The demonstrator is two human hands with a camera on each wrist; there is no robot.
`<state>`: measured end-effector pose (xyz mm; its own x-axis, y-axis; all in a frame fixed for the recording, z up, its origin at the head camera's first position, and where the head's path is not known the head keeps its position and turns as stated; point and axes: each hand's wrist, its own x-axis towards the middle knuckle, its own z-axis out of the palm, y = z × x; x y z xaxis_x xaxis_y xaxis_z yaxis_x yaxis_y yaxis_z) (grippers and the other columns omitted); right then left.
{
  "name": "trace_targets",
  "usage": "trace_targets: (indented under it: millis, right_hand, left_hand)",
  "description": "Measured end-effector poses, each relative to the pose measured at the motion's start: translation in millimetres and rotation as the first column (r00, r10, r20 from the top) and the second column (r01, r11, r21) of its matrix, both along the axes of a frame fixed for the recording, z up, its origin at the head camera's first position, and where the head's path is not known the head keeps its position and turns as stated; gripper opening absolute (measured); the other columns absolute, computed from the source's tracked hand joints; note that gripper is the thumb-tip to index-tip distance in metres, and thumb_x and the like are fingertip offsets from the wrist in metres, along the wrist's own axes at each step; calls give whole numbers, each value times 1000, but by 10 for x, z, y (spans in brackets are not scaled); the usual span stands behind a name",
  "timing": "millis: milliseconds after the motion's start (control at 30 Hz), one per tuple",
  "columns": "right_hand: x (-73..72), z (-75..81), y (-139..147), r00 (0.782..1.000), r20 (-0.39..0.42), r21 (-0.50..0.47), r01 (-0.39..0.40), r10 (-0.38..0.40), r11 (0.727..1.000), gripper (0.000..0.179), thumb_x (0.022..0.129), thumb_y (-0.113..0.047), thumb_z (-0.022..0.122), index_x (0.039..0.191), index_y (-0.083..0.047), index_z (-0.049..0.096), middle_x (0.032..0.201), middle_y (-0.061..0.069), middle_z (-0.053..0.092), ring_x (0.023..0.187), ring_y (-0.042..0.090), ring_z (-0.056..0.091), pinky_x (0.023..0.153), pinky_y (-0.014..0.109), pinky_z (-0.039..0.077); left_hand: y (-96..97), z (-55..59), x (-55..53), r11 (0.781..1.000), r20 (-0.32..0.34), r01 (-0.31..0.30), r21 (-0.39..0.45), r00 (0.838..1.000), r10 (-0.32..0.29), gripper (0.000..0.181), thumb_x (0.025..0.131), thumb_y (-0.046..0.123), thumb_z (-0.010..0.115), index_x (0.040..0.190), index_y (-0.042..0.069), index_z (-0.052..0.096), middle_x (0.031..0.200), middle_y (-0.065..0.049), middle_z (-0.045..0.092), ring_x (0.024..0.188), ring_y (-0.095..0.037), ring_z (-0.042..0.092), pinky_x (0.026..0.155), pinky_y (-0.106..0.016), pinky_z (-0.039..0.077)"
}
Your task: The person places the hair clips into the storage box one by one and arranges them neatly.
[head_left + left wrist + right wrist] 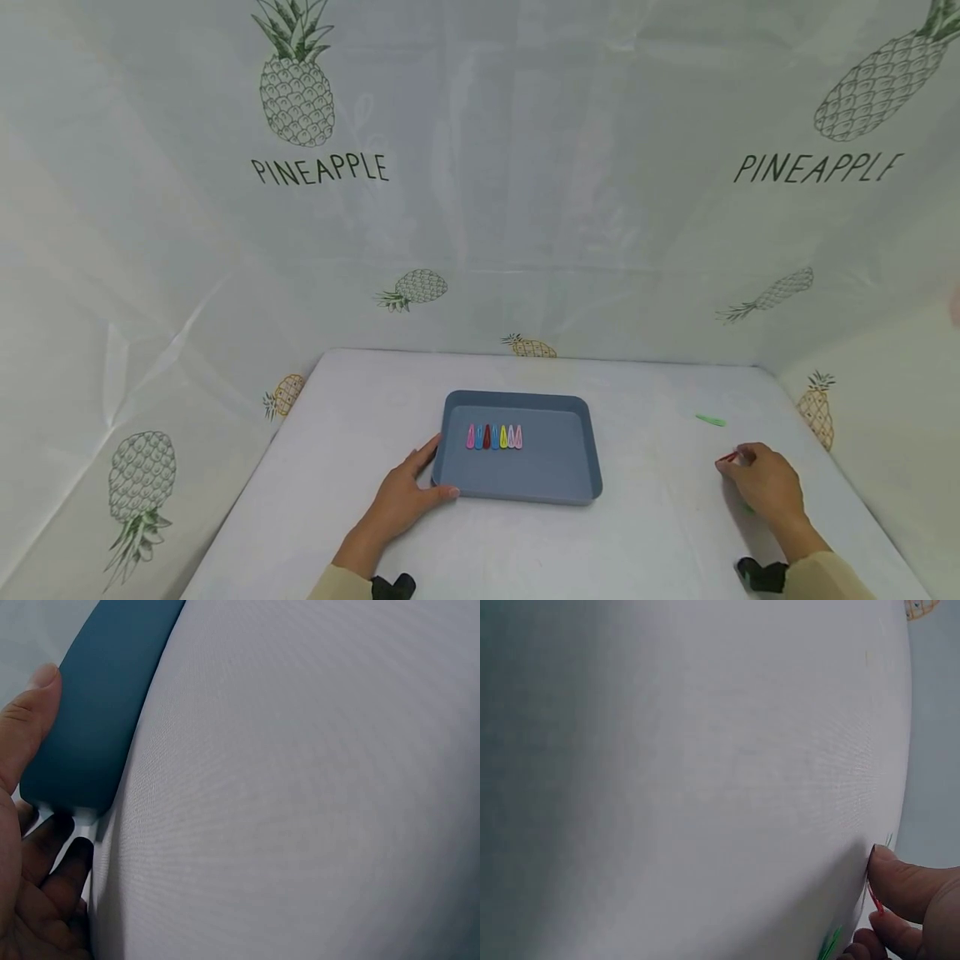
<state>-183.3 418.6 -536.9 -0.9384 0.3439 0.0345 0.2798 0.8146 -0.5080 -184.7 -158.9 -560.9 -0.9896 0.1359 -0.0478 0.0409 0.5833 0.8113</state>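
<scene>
My left hand (405, 496) holds the front left corner of a blue-grey tray (525, 492), thumb at its front wall and fingers along its left side. In the left wrist view, the thumb (34, 712) lies against the tray wall (97, 712). Inside the tray, several snap hair clips (495, 437) in pink, blue, dark red and yellow stand in a side-by-side row. Over the table's right side, my right hand (768, 483) pinches a red hair clip (726, 457) between thumb and fingertips. A green hair clip (830, 943) lies beneath that hand, partly hidden in the head view.
Another green hair clip (710, 420) lies on the white table (645, 550), behind the right hand. A pale curtain (525, 208) printed with pineapples hangs around the table's back and sides. Dark wrist straps (761, 575) show at both sleeves.
</scene>
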Motion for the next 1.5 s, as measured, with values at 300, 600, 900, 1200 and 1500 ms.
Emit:
trace_targets:
  millis: [300, 600, 900, 1200, 1500]
  right_hand:
    - [-24, 48, -28, 999, -12, -14, -43, 43, 999, 46, 93, -15, 74, 126, 12, 56, 127, 44, 56, 112, 60, 56, 87, 66, 48]
    - [-45, 60, -111, 996, -31, -24, -78, 78, 997, 37, 98, -9, 65, 131, 5, 57, 126, 39, 60, 108, 55, 60, 79, 58, 50]
    - [-91, 82, -211, 996, -59, -20, -73, 71, 997, 28, 106, -11, 55, 129, 3, 58, 117, 33, 68, 96, 46, 67, 70, 46, 49]
    - [-148, 149, -330, 986, -144, -112, -97, 81, 989, 24, 104, -9, 60, 124, 2, 62, 117, 34, 69, 85, 32, 74, 59, 29, 53]
    - [-149, 248, -566, 976, -177, -257, -170, 126, 951, 25, 106, -7, 59, 128, 4, 60, 118, 35, 67, 88, 27, 74, 62, 26, 63]
  left_hand:
    - [3, 24, 4, 1000, 5, -5, 3, 1000, 5, 97, 81, 56, 88, 163, 35, 41, 167, -6, 43, 156, -48, 30, 120, -74, 28]
    - [10, 34, 1, 1000, -2, -5, 14, 1000, 5, 96, 81, 53, 89, 163, 33, 43, 167, -6, 44, 156, -48, 31, 120, -74, 28]
    - [4, 27, 5, 1000, -2, 0, 20, 1000, 0, 95, 81, 54, 88, 162, 34, 43, 167, -7, 44, 156, -49, 30, 120, -75, 28]
    - [15, 57, 4, 1000, -21, 4, 3, 1000, -4, 96, 82, 53, 88, 163, 32, 42, 166, -9, 44, 155, -50, 31, 119, -75, 30]
    - [12, 53, 23, 1000, -9, 2, -11, 1000, -2, 96, 82, 55, 88, 163, 33, 42, 166, -11, 45, 154, -51, 34, 118, -75, 31]
